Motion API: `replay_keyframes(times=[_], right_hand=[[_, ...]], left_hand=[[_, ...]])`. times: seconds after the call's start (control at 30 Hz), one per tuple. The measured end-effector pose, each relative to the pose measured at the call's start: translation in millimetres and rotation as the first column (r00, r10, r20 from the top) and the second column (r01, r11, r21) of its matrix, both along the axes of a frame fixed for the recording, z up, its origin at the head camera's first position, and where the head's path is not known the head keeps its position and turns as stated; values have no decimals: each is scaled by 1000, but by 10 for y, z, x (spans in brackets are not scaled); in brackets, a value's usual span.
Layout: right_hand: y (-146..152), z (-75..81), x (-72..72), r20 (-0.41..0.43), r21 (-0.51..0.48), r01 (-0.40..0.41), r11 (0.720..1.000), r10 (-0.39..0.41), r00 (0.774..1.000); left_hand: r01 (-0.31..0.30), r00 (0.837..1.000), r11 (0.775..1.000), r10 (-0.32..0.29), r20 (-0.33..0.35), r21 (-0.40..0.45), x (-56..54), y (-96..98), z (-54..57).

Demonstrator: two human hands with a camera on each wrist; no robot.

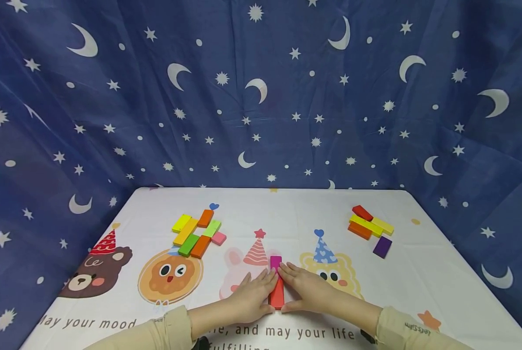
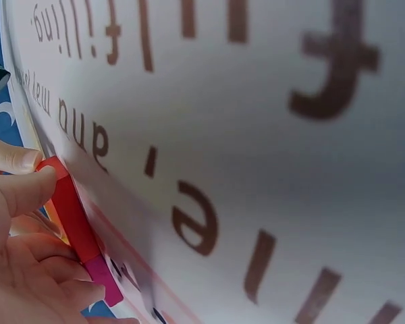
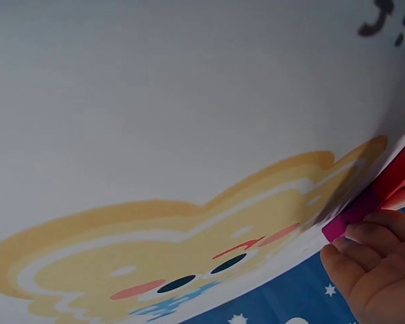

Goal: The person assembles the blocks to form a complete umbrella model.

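Observation:
A red wooden block and a magenta wooden block lie end to end on the tablecloth, the magenta one farther away. My left hand touches the left side of the row with fingers extended and thumb at the near end. From the other side, my right hand does the same. The left wrist view shows fingers along the red block and the magenta block. In the right wrist view, fingertips meet the magenta block; the red block is partly cut off.
A loose group of yellow, orange, green and pink blocks lies left of my hands. Farther right are red, yellow and orange blocks and a purple block. The white printed tablecloth ends at a blue starry curtain.

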State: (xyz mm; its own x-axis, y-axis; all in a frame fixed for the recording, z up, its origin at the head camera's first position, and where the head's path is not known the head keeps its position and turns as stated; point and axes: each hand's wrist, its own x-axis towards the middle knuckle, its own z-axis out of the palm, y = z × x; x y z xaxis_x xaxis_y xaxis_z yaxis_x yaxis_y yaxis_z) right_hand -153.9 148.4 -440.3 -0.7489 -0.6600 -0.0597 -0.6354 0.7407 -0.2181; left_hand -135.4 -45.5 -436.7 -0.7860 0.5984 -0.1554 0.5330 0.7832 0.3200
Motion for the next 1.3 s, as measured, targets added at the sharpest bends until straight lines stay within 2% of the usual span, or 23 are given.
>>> replay_keyframes(times=[0.23, 0.57, 0.7, 0.87, 0.97, 1.07, 1.23, 1.3], right_hand=[[-3, -13, -11, -40, 20, -19, 1000, 20, 999], [-18, -16, 2, -27, 15, -7, 1000, 7, 1000], [26, 22, -44, 58, 20, -9, 1000, 8, 998], [129, 116, -127, 180, 15, 31, 999, -33, 983], [234, 174, -168, 198, -7, 47, 999, -45, 979], [374, 240, -210, 181, -36, 60, 998, -53, 982], [616, 299, -292, 70, -69, 82, 994, -77, 995], [692, 299, -327, 47, -75, 121, 990, -118, 992]], left_hand=[[8, 1000, 1000, -8, 1, 6, 10, -30, 1], [20, 999, 999, -21, -34, -30, 4, -30, -31], [39, 997, 997, -42, -57, -66, -13, -22, -9], [79, 992, 989, -91, -86, -126, -16, -35, -2], [102, 990, 984, -114, -79, -143, -32, -50, -9], [106, 990, 984, -117, -72, -140, -61, -44, -6], [65, 992, 994, -74, -101, -89, -97, 6, -11], [52, 991, 997, -59, -120, -63, -110, 22, -19]])
